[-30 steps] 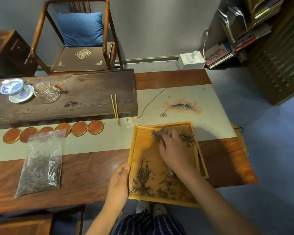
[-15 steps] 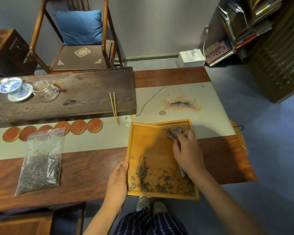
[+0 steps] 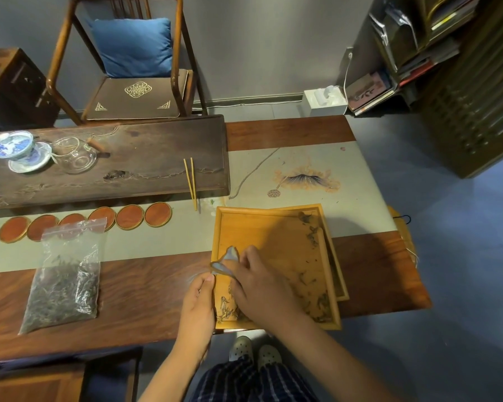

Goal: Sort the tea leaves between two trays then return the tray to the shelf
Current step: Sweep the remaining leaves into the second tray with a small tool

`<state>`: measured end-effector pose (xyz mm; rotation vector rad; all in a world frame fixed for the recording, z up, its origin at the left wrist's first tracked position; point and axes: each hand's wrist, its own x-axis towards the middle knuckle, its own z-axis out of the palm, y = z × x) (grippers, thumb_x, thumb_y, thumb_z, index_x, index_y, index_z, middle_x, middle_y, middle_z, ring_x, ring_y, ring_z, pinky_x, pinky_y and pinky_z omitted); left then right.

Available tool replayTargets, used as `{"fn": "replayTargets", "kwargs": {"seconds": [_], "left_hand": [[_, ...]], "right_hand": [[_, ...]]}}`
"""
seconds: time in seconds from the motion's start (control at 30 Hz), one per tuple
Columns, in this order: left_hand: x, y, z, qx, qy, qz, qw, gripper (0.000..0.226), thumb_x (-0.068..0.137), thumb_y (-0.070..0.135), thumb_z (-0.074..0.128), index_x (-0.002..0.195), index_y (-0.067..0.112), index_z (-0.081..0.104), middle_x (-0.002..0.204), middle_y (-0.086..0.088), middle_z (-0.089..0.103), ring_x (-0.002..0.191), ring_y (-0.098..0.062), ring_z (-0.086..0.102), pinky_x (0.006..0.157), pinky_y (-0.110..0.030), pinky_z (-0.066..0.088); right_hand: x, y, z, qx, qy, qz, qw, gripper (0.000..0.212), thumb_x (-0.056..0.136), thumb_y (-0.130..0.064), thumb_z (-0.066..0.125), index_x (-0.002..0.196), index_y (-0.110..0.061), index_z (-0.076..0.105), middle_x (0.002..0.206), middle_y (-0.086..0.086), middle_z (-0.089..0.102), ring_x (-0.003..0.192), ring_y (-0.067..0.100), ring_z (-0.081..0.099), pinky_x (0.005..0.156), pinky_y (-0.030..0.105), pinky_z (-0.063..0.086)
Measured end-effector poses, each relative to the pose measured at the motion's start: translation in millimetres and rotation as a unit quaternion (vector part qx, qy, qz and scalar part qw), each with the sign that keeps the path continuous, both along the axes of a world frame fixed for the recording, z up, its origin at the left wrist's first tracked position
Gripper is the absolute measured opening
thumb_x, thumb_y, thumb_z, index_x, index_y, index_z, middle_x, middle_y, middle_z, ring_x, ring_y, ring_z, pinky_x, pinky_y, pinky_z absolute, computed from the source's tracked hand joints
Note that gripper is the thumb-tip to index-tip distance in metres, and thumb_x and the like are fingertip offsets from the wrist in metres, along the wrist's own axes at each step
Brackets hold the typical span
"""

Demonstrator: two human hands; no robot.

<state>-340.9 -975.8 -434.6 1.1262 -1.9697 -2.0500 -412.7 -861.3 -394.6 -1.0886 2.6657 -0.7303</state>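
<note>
Mid-sort: our right hand (image 3: 262,285) grips a small scoop (image 3: 225,261), probably; left hand (image 3: 199,303) holds the upper tray (image 3: 273,242) edge. Tea leaves (image 3: 311,282) lie scattered across both; lower tray (image 3: 331,245) underneath; shelf return remains.

A plain grey wall (image 3: 259,39) rises far beyond the fingers, above a grey-blue floor (image 3: 462,256). Beyond them to the left a curved-arm wooden chair (image 3: 70,53) holds a blue square cushion (image 3: 132,46). The long reddish-brown wooden table (image 3: 288,130) lies beneath them. Far right stands a dark wooden lattice-fronted shelf unit (image 3: 471,97).
</note>
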Motion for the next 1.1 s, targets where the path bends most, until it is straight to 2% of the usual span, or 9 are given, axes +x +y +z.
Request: {"fn": "replayTargets", "kwargs": {"seconds": [0.2,0.33,0.4,0.5,0.7,0.77,0.87,1.0,1.1], "left_hand": [[5,0,1,0.000,0.000,-0.011,1.000,0.031,0.102,0.022,0.038,0.095,0.012,0.067,0.085,-0.008,0.070,0.077,-0.015,0.064,0.066,-0.021,0.047],[9,-1,0,0.000,-0.007,-0.017,1.000,0.033,0.103,0.022,0.038,0.096,0.008,0.066,0.085,-0.012,0.070,0.077,-0.020,0.064,0.068,-0.027,0.045],[11,-1,0,-0.001,-0.013,-0.019,1.000,0.034,0.103,0.024,0.037,0.096,0.009,0.067,0.086,-0.010,0.072,0.078,-0.019,0.066,0.069,-0.027,0.046],[15,-3,0,-0.003,-0.020,-0.021,1.000,0.034,0.103,0.025,0.037,0.096,0.011,0.067,0.087,-0.006,0.073,0.081,-0.018,0.067,0.070,-0.027,0.045],[16,-7,-4,0.005,-0.031,-0.005,0.999,0.032,0.102,0.023,0.039,0.093,0.017,0.069,0.083,0.004,0.074,0.076,-0.006,0.067,0.073,-0.028,0.044],[15,-8,-6,0.009,-0.031,0.000,0.999,0.032,0.102,0.023,0.039,0.091,0.017,0.069,0.082,0.004,0.073,0.075,-0.007,0.067,0.073,-0.030,0.045],[13,-10,-8,0.009,-0.025,0.008,1.000,0.032,0.102,0.023,0.040,0.090,0.016,0.068,0.076,0.003,0.071,0.069,-0.007,0.064,0.069,-0.030,0.044],[10,-10,-7,0.038,-0.013,0.015,0.999,0.037,0.102,0.020,0.039,0.085,0.028,0.071,0.081,0.001,0.072,0.071,-0.009,0.065,0.065,-0.022,0.052],[9,-11,-6,0.048,-0.008,0.016,0.999,0.033,0.101,0.020,0.040,0.088,0.025,0.070,0.088,-0.005,0.074,0.078,-0.016,0.068,0.070,-0.029,0.053]], "right_hand": [[-4,8,-10,0.016,-0.005,-0.006,1.000,0.026,0.091,-0.023,0.052,0.115,-0.017,0.058,0.100,0.005,0.045,0.077,0.016,0.048,0.052,0.023,0.035],[-15,16,-18,0.017,-0.005,-0.023,1.000,0.029,0.094,-0.025,0.049,0.122,-0.020,0.054,0.101,0.002,0.043,0.078,0.012,0.044,0.057,0.024,0.038],[-22,22,-22,0.021,-0.005,-0.034,0.999,0.030,0.094,-0.024,0.050,0.124,-0.023,0.052,0.100,0.001,0.041,0.077,0.010,0.042,0.058,0.022,0.036],[-33,30,-27,0.042,0.008,-0.054,0.998,0.030,0.094,-0.024,0.050,0.124,-0.024,0.052,0.099,0.000,0.041,0.076,0.011,0.044,0.058,0.023,0.043],[-47,37,-24,0.052,0.021,-0.084,0.995,0.031,0.095,-0.025,0.049,0.125,-0.020,0.057,0.097,0.001,0.043,0.074,0.011,0.043,0.054,0.024,0.044],[-41,33,-17,0.019,0.023,-0.051,0.998,0.031,0.093,-0.024,0.053,0.124,-0.022,0.057,0.095,0.000,0.044,0.072,0.010,0.044,0.052,0.021,0.041],[-24,21,-8,0.009,0.021,0.058,0.998,0.031,0.091,-0.025,0.057,0.121,-0.024,0.053,0.095,-0.001,0.043,0.072,0.006,0.040,0.050,0.017,0.039],[-7,7,-9,0.025,0.033,0.141,0.989,0.018,0.088,-0.020,0.058,0.105,-0.014,0.057,0.091,0.005,0.045,0.072,0.014,0.043,0.044,0.028,0.043],[-5,2,-14,0.042,0.032,0.142,0.988,0.015,0.088,-0.016,0.055,0.099,-0.008,0.059,0.092,0.009,0.046,0.076,0.021,0.048,0.045,0.033,0.044]]}}
